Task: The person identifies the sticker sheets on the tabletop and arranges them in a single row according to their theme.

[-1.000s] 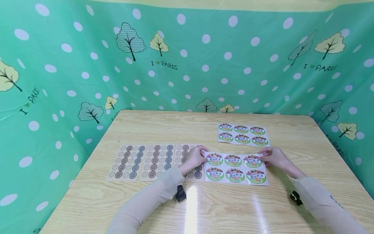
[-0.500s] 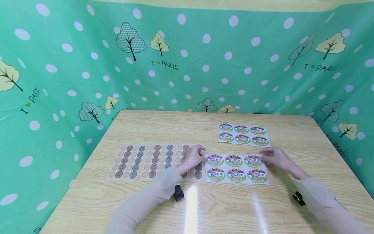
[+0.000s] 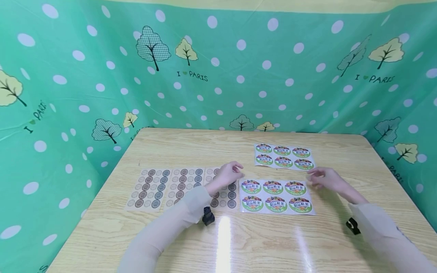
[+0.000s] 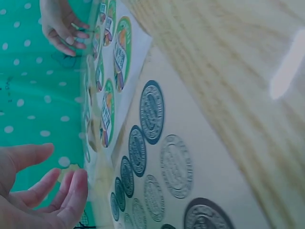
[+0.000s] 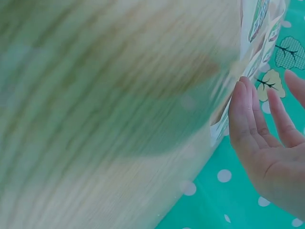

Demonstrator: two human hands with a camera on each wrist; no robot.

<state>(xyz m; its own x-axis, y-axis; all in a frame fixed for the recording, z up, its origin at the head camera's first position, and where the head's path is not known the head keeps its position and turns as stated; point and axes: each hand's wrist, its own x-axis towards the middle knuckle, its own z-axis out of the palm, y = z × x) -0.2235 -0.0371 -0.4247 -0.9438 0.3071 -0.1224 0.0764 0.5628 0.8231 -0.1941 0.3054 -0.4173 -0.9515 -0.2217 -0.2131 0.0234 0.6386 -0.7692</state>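
Note:
A white sheet of round fruit stickers lies flat on the table, just right of the brown-and-grey sticker sheets. Off its upper left corner hovers my left hand, above the rightmost beige sheet. In the left wrist view the fingers are loosely bent with nothing between them. Beyond the upper right corner is my right hand, also holding nothing. The right wrist view shows its fingers fairly straight and thumb apart. A second fruit sticker sheet lies farther back.
Two more beige sheets, one in the middle and one at the far left, line up beside the rightmost one. A polka-dot green curtain hangs behind the wooden table. Dark wrist mounts hang under the sleeves.
Both hands have let go of the near fruit sticker sheet. It shifted slightly right and now lies flat. My left hand rose up and away; my right hand moved up and right.

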